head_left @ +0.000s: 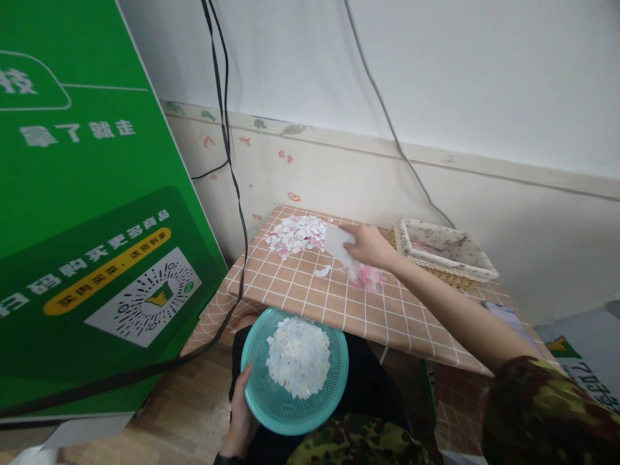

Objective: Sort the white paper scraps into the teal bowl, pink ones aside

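Note:
My left hand (pixel 241 408) grips the left rim of a teal plastic colander (pixel 294 423), which rests on my lap just below the table edge. Inside the colander lies a mound of small white paper scraps (pixel 298 356). Over the table, my right hand (pixel 364 245) pinches a flat whitish sheet (pixel 340 247) between thumb and fingers. The sheet's left edge meets a heap of white and pink paper scraps (pixel 296 234). Below the sheet are a pink clump (pixel 367 278) and a small loose white scrap (pixel 322 271).
A brown-and-white checked cloth (pixel 411 316) covers the table against the wall. A cloth-lined wicker basket (pixel 448 252) stands at its right end. To the left rises a green printed panel (pixel 97 194), with a black cable (pixel 237 194) hanging in front. A grey cable (pixel 382 103) runs down the wall.

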### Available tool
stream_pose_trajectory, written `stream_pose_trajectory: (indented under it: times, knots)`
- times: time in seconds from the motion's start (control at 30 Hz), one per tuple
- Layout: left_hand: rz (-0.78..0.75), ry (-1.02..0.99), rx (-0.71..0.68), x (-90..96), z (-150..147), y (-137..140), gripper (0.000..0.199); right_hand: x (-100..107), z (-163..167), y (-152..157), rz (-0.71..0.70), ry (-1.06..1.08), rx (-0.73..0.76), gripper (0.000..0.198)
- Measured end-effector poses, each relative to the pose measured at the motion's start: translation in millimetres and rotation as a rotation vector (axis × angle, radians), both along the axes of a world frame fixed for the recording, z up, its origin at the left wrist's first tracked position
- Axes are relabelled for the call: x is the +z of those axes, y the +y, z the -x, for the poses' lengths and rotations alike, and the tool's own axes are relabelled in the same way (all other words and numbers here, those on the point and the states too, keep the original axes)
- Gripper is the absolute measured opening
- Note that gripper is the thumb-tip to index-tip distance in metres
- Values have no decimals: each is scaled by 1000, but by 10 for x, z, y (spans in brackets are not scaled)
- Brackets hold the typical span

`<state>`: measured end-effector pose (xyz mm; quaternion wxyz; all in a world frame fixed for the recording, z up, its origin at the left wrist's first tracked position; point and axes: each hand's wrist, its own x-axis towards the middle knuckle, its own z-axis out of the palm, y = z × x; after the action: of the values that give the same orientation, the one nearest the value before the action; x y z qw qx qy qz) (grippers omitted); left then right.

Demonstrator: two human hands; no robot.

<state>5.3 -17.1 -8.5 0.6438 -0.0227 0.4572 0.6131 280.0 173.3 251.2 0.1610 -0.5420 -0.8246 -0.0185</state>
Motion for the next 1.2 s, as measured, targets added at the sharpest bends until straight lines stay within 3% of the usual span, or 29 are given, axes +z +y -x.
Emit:
stream_pose_trajectory:
  times: [0.27,0.47,0.7,1.03,1.2]
  knots:
    - [-2,-7,2,-17,9,-6,25,-212,88,47,27,5,-72,43]
    - [19,12,31,24,-5,11,23,-263,121,-128,21,55,-88,47]
    - [11,14,21,35,-14,1,24,-428,209,-362,15,25,-230,52]
    - [-17,20,-7,123,-16,-5,26,-579,216,-508,-100,28,-165,46]
    - [-4,32,-9,115,-16,-13,26,-688,321,-520,-62,78,-93,47]
